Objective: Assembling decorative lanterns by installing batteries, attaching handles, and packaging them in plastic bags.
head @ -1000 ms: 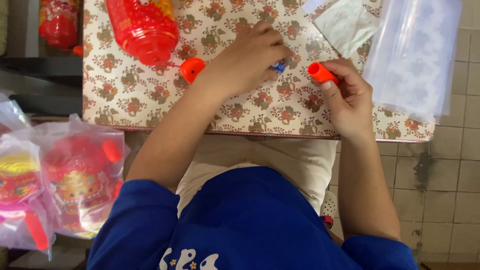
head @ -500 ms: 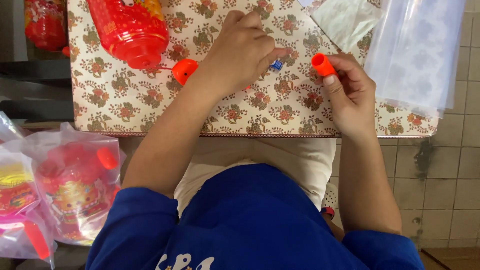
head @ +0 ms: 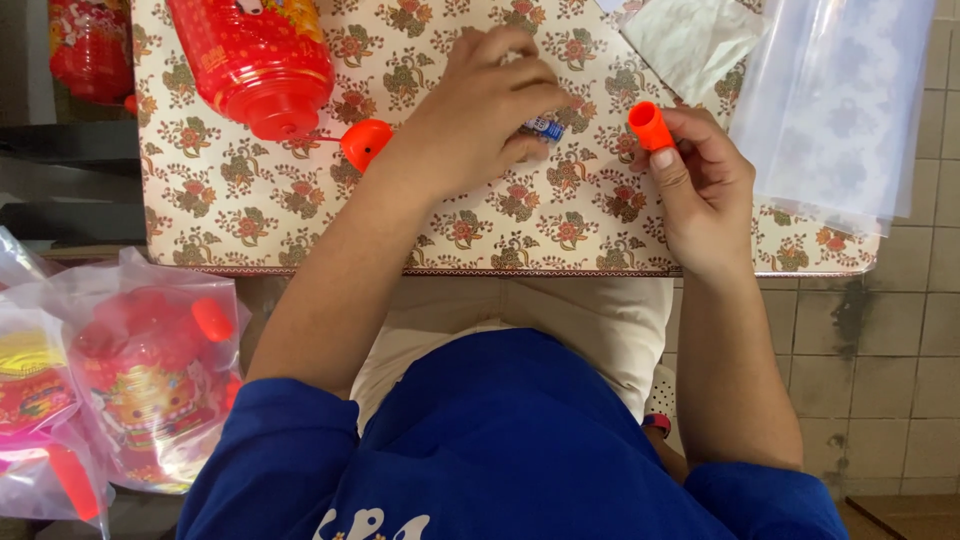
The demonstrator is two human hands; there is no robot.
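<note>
Orange cap point(head: 649, 125) pinched upright in right hand point(head: 705, 190); left hand point(head: 480, 110) closed over small battery point(head: 543, 128).

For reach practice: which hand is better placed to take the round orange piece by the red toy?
Likely the left hand: it lies beside the round orange piece; the right hand, farther off, holds an orange cap.

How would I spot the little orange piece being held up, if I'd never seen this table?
Start at the flowered table. Near its right side, the right hand pinches a small orange tube at its fingertips. Unlike the round orange cap, it is lifted off the table.
</note>
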